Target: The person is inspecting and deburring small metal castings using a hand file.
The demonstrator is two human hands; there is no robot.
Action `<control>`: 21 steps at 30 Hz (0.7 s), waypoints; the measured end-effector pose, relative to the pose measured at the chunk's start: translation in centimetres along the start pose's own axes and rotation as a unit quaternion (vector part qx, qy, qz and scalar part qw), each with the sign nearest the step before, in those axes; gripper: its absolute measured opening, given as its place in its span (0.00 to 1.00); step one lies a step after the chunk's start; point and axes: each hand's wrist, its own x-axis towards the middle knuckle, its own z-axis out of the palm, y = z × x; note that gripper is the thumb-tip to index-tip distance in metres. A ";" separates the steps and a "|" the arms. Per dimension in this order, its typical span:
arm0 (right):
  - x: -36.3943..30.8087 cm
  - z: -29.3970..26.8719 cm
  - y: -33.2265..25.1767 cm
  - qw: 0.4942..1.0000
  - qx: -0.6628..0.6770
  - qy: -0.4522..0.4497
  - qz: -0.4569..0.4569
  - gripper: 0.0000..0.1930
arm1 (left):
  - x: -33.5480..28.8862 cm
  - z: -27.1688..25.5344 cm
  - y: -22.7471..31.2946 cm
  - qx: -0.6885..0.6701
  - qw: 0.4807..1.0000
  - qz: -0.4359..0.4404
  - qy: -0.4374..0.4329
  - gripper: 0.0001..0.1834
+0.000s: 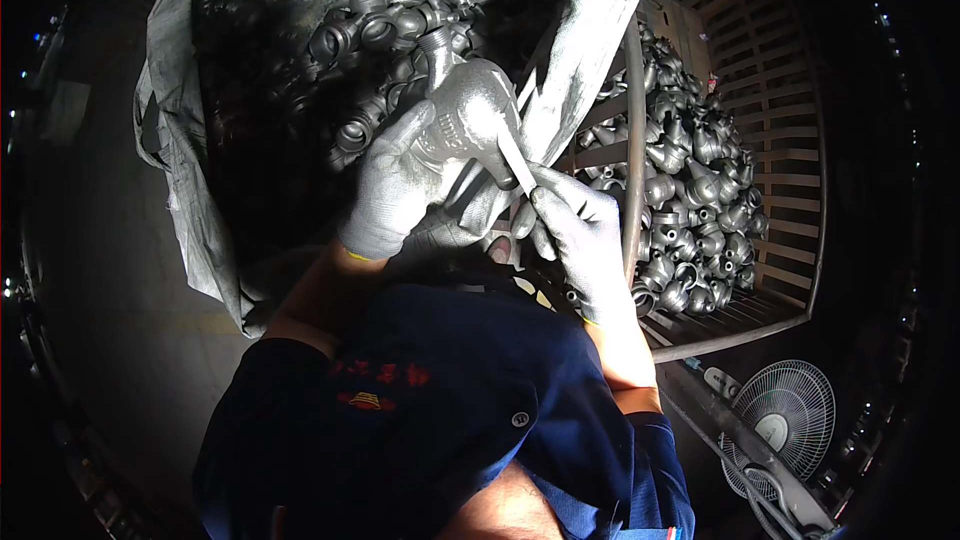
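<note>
My left hand [388, 190], in a grey work glove, is closed round a grey metal casting [468, 115]. The casting has a rounded body with raised lettering and a threaded neck pointing up and away. My right hand [580, 225], gloved too, grips a narrow flat file-like tool [517, 164] between thumb and fingers. Its bright blade lies against the right side of the casting; glare hides its surface, so I cannot tell its exact kind. Both hands are in front of my body, above the near edge of a large woven sack.
The pale woven sack [178, 130] stands open ahead, with many similar castings [375, 30] inside. At the right, a slatted metal crate [790, 195] holds a heap of castings [690, 210]. An upright metal bar [635, 140] runs beside my right hand. A fan [775, 430] stands lower right.
</note>
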 end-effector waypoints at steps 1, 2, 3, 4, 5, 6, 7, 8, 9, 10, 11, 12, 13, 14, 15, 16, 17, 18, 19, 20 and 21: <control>0.0 0.0 0.0 1.000 -0.007 0.005 0.002 0.16 | 0.0 -0.1 0.0 -0.019 1.000 0.003 -0.018 0.23; -0.1 0.0 0.0 1.000 0.001 0.003 0.001 0.16 | 0.1 -0.2 0.0 -0.066 0.997 -0.018 -0.021 0.21; -0.1 0.0 -0.1 1.000 0.007 0.004 0.001 0.16 | 0.1 -0.4 0.1 -0.101 0.993 -0.026 -0.053 0.22; -0.1 0.1 -0.1 1.000 0.012 0.003 0.001 0.16 | 0.1 -0.6 0.0 -0.081 0.996 -0.028 -0.020 0.23; -0.1 0.1 -0.1 1.000 0.009 0.002 -0.005 0.16 | 0.1 -0.8 -0.1 -0.050 0.999 -0.017 -0.016 0.25; -0.1 0.2 -0.1 1.000 0.006 -0.001 -0.010 0.16 | 0.1 -0.9 -0.3 0.001 1.000 -0.004 0.003 0.26; -0.1 0.3 -0.2 1.000 0.003 -0.005 -0.016 0.16 | 0.2 -1.0 -0.5 0.014 1.000 0.021 -0.002 0.26; -0.1 0.4 -0.2 1.000 -0.007 -0.001 -0.017 0.16 | 0.3 -1.1 -0.8 0.045 0.998 0.047 0.007 0.26; -0.1 0.4 -0.3 1.000 -0.018 0.003 -0.018 0.16 | 0.3 -1.2 -0.9 0.068 0.995 0.068 0.006 0.26; -0.1 0.5 -0.3 0.999 -0.028 0.007 -0.019 0.15 | 0.3 -1.2 -1.1 0.091 0.992 0.089 0.006 0.26; -0.1 0.6 -0.3 0.999 -0.034 0.009 -0.020 0.15 | 0.3 -1.2 -1.1 0.106 0.989 0.106 -0.006 0.25; -0.1 0.6 -0.3 0.999 -0.040 0.012 -0.022 0.15 | 0.2 -1.3 -1.1 0.113 0.987 0.118 -0.015 0.25; -0.2 0.7 -0.3 0.999 -0.046 0.012 -0.023 0.15 | 0.2 -1.3 -1.1 0.119 0.984 0.130 -0.024 0.25; -0.2 0.7 -0.3 0.998 -0.053 0.018 -0.020 0.15 | 0.1 -1.3 -0.9 0.116 0.983 0.138 -0.032 0.25; -0.2 0.7 -0.3 0.998 -0.060 0.021 -0.018 0.15 | 0.1 -1.3 -0.9 0.136 0.981 0.139 -0.008 0.25; -0.2 0.8 -0.3 0.997 -0.066 0.024 -0.016 0.15 | 0.1 -1.3 -0.8 0.087 0.986 0.137 -0.038 0.25; -0.2 0.8 -0.2 0.996 -0.080 0.023 -0.023 0.15 | 0.1 -1.3 -0.9 0.060 0.989 0.128 -0.036 0.25; -0.1 0.8 -0.2 0.995 -0.094 0.023 -0.031 0.15 | 0.3 -1.3 -0.9 0.053 0.986 0.144 -0.067 0.26; -0.1 0.8 -0.2 0.993 -0.107 0.023 -0.040 0.15 | 0.5 -1.4 -1.0 0.043 0.992 0.116 -0.022 0.26; -0.1 0.8 -0.2 0.995 -0.093 0.010 -0.033 0.15 | 0.8 -1.4 -1.0 0.052 0.992 0.113 -0.010 0.26; -0.1 0.7 -0.2 0.996 -0.080 -0.005 -0.026 0.15 | 1.0 -1.5 -1.1 0.088 0.990 0.103 0.030 0.24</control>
